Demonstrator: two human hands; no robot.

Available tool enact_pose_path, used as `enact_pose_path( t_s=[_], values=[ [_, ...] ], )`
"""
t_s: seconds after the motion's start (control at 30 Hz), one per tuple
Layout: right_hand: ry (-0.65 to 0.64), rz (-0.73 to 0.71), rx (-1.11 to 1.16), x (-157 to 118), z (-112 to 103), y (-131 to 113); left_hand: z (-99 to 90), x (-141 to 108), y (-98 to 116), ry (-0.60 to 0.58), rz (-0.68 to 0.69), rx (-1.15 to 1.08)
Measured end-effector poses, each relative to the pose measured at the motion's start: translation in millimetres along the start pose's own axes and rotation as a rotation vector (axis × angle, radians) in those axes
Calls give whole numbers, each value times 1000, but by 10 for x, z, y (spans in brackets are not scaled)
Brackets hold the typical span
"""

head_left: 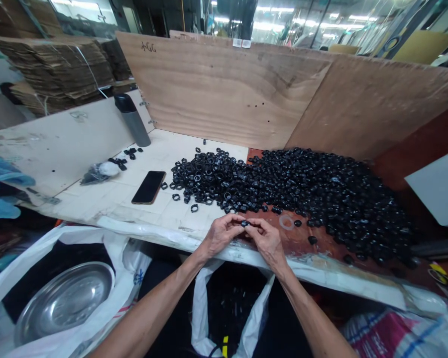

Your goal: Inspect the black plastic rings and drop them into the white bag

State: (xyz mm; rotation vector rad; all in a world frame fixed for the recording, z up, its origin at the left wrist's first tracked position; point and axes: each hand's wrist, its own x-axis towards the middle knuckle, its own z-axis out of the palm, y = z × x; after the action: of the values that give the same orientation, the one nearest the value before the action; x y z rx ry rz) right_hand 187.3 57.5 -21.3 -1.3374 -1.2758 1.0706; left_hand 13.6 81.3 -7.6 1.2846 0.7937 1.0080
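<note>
My left hand (223,232) and my right hand (266,238) meet at the front edge of the workbench. Between their fingertips they pinch one small black plastic part (245,223), with fingers of both hands closed on it. Just beyond lies a pile of black rings (209,174), which runs into a larger heap of small black parts (339,194) on the right. Below my hands an open white sack (199,311) holds many dark pieces. The exact shape of the held part is partly hidden by my fingers.
A phone (148,187) lies left of the rings, near a small plastic bag (99,172) and a grey bottle (134,122). Plywood boards (224,84) wall the back. A metal bowl (65,303) sits in a sack at lower left. A white box (438,189) stands right.
</note>
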Motion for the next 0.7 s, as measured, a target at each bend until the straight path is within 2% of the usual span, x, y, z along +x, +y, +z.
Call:
enact_pose_path(
  t_s=[0.1,0.23,0.33,0.5,0.7],
  values=[
    [37,-75,-166,-10,-4,-70,-8,-8,2,-2,49,59],
    [73,-258,-432,-40,7,-185,-15,-16,12,-12,80,118],
    [155,-282,-400,-86,29,-243,-11,-19,17,-37,59,133],
    [34,-354,-398,-131,15,-253,-25,0,-19,-44,32,103],
    [82,-369,-530,-116,7,-211,-42,22,-52,-34,49,196]
  ],
)
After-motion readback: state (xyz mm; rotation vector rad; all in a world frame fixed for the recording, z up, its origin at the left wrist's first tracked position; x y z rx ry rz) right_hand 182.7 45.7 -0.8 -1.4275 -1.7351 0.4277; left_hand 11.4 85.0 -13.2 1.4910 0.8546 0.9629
